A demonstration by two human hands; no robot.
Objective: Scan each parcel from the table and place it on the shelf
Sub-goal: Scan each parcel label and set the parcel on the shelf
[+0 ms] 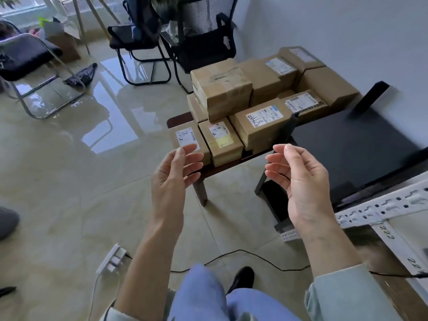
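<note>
Both hands raised, empty, fingers relaxed.

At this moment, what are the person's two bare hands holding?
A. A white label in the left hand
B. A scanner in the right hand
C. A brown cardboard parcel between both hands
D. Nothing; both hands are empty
D. The left hand and the right hand are raised with relaxed fingers in front of the brown cardboard parcels stacked on the small dark wooden table, and neither touches anything.

Office room used for parcel handling: labelled cardboard parcels stacked on a low surface, mesh office chairs, perforated metal shelf, tiled floor
</note>
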